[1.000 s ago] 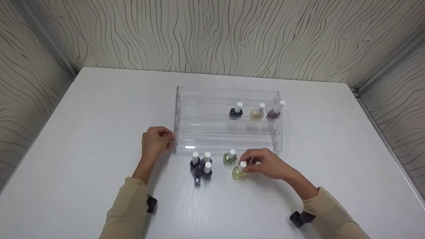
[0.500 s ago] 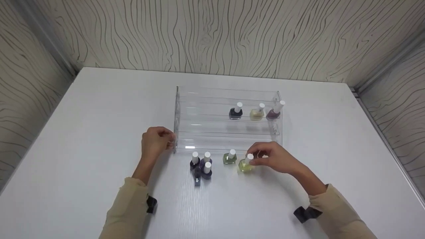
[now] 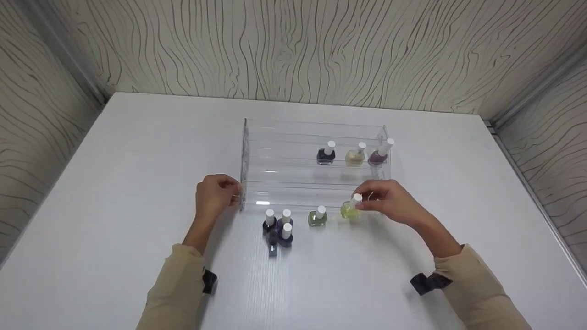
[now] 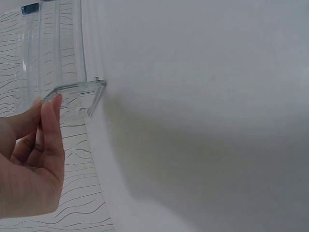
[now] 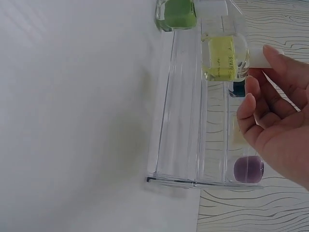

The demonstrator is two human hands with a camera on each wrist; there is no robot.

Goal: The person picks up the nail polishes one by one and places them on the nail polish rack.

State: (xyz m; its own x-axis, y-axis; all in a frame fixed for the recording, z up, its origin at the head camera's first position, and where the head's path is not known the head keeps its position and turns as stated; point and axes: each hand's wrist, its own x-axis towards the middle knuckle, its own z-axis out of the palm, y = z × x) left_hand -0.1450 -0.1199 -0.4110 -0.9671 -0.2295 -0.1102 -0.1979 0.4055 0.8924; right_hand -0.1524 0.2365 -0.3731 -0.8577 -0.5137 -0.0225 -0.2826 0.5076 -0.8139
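A clear acrylic tiered rack (image 3: 312,185) stands on the white table. My left hand (image 3: 216,195) pinches the rack's left side panel (image 4: 77,88) between thumb and fingers. By its white cap, my right hand (image 3: 390,201) holds a yellow nail polish bottle (image 3: 349,210), raised at the rack's front edge; its printed label shows in the right wrist view. Just left of it a green nail polish bottle (image 3: 317,218) stands on the table. On one rack tier, toward the right end, sit a dark bottle (image 3: 326,156), a cream bottle (image 3: 355,157) and a plum bottle (image 3: 377,157).
In front of the rack's left half is a cluster of several dark polish bottles (image 3: 285,239), one lying on its side (image 3: 273,245). A wood-grain patterned wall (image 3: 293,50) borders the table's back edge, with similar panels at both sides.
My right hand has carried the yellow nail polish bottle away from me and to the right, from the table before the rack to the rack's front edge. The left hand stays put.
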